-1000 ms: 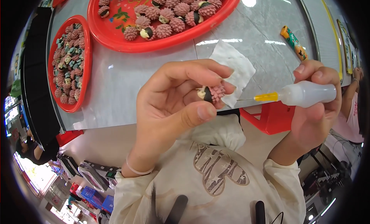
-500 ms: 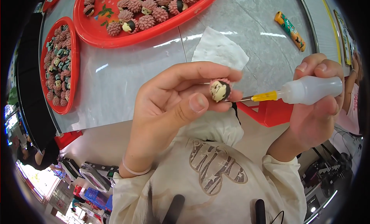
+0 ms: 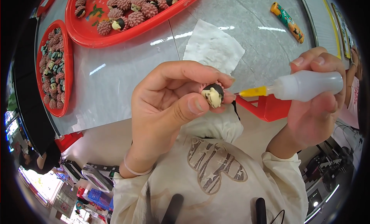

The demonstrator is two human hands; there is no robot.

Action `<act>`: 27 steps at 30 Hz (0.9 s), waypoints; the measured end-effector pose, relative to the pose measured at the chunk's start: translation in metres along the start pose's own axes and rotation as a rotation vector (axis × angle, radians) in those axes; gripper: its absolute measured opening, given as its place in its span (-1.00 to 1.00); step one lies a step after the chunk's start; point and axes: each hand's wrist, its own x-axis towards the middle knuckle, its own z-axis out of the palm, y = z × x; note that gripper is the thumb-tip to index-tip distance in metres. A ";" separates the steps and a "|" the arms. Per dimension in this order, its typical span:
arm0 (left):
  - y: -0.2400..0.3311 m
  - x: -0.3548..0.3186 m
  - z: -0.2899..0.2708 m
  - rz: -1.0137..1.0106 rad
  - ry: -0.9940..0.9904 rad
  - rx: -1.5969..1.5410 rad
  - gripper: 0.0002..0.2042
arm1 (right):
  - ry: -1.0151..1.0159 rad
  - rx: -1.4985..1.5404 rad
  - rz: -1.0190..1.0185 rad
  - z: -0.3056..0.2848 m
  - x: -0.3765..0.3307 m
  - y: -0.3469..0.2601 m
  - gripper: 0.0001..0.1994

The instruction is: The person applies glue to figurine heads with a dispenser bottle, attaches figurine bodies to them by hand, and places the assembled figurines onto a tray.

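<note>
My left hand (image 3: 160, 98) is closed in a pinch around a small figurine (image 3: 213, 96) with a cream face, dark hair and a pink, bumpy back. The face is tilted toward the lower right. In my right hand (image 3: 312, 118), fingers and thumb wrap round a translucent squeeze bottle (image 3: 310, 86) lying sideways. Its yellow nozzle (image 3: 253, 91) points left, close to the left fingertips and a short way from the figurine. Whether the thin needle end touches anything, I cannot tell.
A white tissue (image 3: 214, 46) lies on the grey table beyond my hands. Pink figurines fill a large red tray (image 3: 104, 41) and a smaller red tray (image 3: 69, 66) at the left. An orange and green tube (image 3: 288, 22) lies far right. Below the table edge stands a red stool (image 3: 266, 108).
The figurine has turned in my left fingers, its face now tilted to the right. The nozzle has shifted slightly left and up. The whole view has shifted a little.
</note>
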 end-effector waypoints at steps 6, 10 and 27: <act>-0.003 -0.001 -0.001 0.011 0.000 0.017 -0.69 | -0.043 -0.161 -0.197 -0.004 -0.006 -0.005 -0.48; -0.006 0.001 0.000 0.048 0.004 -0.010 -0.72 | -0.080 -0.287 -0.359 -0.006 -0.012 -0.008 -0.42; -0.003 0.001 0.003 0.082 0.017 0.002 -0.77 | 0.215 -0.209 -0.307 -0.011 -0.021 -0.006 -0.46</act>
